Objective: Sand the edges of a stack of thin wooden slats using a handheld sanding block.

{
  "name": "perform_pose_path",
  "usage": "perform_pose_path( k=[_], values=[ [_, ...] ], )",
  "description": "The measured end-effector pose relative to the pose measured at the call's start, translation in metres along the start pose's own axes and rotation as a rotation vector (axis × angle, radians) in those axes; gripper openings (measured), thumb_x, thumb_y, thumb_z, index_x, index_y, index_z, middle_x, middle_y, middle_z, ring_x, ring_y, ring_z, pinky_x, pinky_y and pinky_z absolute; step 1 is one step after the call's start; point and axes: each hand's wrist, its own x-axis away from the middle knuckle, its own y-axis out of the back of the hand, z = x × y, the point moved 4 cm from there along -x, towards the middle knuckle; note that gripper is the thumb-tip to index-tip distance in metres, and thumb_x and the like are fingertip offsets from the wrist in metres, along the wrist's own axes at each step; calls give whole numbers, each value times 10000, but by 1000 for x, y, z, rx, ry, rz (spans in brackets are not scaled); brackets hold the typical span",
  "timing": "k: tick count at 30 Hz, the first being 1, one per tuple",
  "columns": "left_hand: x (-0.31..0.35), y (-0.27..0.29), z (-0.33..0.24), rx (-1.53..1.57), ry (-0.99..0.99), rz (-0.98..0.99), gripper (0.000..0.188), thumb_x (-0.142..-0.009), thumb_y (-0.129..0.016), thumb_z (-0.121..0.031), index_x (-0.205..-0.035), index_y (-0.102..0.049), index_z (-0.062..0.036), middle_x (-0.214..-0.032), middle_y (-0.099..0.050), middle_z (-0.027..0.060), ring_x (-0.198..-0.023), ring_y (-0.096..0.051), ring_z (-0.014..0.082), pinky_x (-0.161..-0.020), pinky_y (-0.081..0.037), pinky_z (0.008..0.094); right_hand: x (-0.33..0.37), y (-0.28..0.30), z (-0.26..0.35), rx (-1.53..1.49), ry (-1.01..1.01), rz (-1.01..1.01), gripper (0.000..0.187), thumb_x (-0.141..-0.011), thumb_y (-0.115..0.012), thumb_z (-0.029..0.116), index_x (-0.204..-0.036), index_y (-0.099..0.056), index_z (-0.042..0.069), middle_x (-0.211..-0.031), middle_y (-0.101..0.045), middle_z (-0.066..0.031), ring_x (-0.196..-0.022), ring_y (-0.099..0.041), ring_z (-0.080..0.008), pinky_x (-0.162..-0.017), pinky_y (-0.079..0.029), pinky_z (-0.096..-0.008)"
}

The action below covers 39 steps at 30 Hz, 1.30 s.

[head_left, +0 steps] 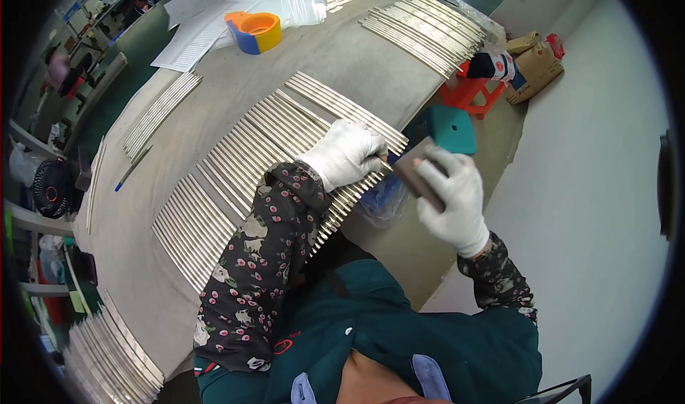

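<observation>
My left hand (346, 154), in a white glove with bare fingertips, is closed at the right end of a row of thin silvery metal rods (260, 144) laid side by side on the table. Its thumb and fingers pinch at a rod's end near the table edge; the exact grip is partly hidden. In my gloved right hand (457, 208) is a flat brown-grey block (419, 174), like a sanding block, held just right of the rod ends and my left fingertips. A narrow group of rods (346, 108) lies beyond my left hand.
More rods lie in bundles at the far right (424, 33), the left (163, 115) and the near left (114, 354). An orange, yellow and blue tape roll (255, 33) sits by paper sheets (196, 37). Off the right edge are a teal stool (453, 129), a red stool (474, 97) and a carton (535, 72).
</observation>
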Motion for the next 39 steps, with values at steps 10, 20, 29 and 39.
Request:
perform_pose_path(
  k=[10, 20, 29, 39],
  values=[
    [1, -3, 2, -42, -8, 10, 144, -807, -645, -266, -831, -688, -131, -772, -667, 83, -801, -635, 284, -732, -473, 415, -2, -10, 19, -27, 150, 169, 476, -566, -682, 163, -1038, -634, 125, -1110, -593, -75, -911, -571, -318, -721, -480, -413],
    [0, -1, -2, -60, -37, 3, 91, -777, -674, -139, -849, -668, -83, -790, -674, 86, -764, -640, 289, -698, -515, 377, 31, -20, -26, -195, -398, -34, 506, -681, -697, 99, -1163, -573, 4, -1211, -538, -185, -1098, -517, -361, -960, -427, -409],
    [-1, 0, -2, -79, -35, -40, 122, -779, -674, -169, -835, -653, -63, -750, -651, 102, -743, -633, 306, -673, -503, 398, 29, -43, 24, -122, -542, 0, 676, -673, -705, 168, -1289, -495, -15, -1317, -399, -272, -1136, -477, -404, -976, -423, -429],
    [-6, -5, -2, -123, 19, -25, 191, -819, -654, -286, -816, -669, -95, -748, -658, 126, -771, -643, 324, -731, -502, 426, 9, -32, 42, 283, -584, -47, 634, -627, -764, 303, -1211, -616, 104, -1315, -436, -201, -1001, -526, -344, -791, -526, -403]
  ],
)
